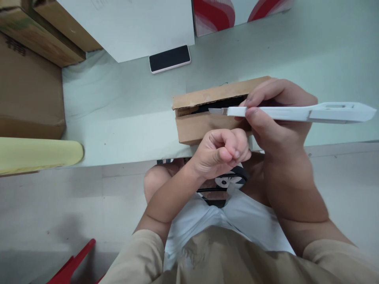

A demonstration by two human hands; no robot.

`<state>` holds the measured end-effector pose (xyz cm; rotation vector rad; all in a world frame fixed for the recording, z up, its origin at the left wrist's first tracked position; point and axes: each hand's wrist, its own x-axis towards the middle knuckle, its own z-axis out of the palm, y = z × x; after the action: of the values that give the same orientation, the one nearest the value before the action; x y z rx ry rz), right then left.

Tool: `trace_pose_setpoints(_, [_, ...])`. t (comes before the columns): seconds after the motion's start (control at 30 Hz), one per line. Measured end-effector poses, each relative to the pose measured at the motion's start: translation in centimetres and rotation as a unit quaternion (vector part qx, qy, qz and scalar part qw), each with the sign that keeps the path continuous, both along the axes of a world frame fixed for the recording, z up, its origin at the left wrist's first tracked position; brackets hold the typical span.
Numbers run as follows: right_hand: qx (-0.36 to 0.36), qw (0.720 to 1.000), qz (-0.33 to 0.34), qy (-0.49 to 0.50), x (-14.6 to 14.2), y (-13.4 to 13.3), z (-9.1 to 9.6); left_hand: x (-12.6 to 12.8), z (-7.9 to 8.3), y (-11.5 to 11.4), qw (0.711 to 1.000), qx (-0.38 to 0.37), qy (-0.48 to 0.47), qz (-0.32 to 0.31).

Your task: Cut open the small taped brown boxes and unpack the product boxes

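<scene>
My right hand (281, 106) grips a slim white utility knife (278, 113) between thumb and fingers. Its short metal blade (217, 111) is out and points left, across the gap in a small brown cardboard box (194, 128). That box lies near the table's front edge, its top flap (216, 92) partly lifted, and something dark (219, 104) shows inside. Just in front of the box, my left hand (220, 152) is curled closed, thumb against the bent fingers; nothing shows in it. The right hand hides the box's right end.
A phone (170, 60) lies behind the box on the pale green tabletop (130, 106). Farther back are a white panel (133, 27) and a red-and-white box (216, 17). Large cartons (29, 83) and a yellow object (41, 154) stand left. Something red (74, 264) is on the floor.
</scene>
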<state>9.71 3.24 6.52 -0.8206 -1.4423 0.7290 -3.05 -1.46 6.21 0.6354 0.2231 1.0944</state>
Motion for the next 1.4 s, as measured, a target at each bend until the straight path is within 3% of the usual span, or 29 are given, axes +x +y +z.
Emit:
trace_pose_setpoints(0.27, [0.012,1.000,0.019,-0.012,0.1,-0.3,1.0,0.1,0.0,0.3,0.999,0.002,-0.032,0.003])
trace_pose_setpoints(0.47, [0.006,1.000,0.025,0.004,0.0,-0.5,1.2,-0.6,-0.8,-0.6,0.999,-0.026,0.037,-0.007])
trace_pose_setpoints(0.67, [-0.007,1.000,0.021,-0.002,0.1,-0.6,1.4,-0.7,0.2,-1.3,0.993,-0.054,0.100,-0.015])
trace_pose_setpoints(0.87, [-0.015,1.000,0.023,-0.007,0.2,-0.6,1.2,-0.1,0.9,-1.4,0.992,-0.003,0.117,0.039])
trace_pose_setpoints(1.23, [-0.018,0.999,0.021,-0.026,0.3,-0.5,0.8,-0.1,0.6,-1.7,0.974,0.061,0.200,0.089])
trace_pose_setpoints(1.4, [-0.018,0.999,0.029,-0.022,0.3,-0.5,0.6,-0.3,0.6,-1.2,0.957,0.129,0.236,0.112])
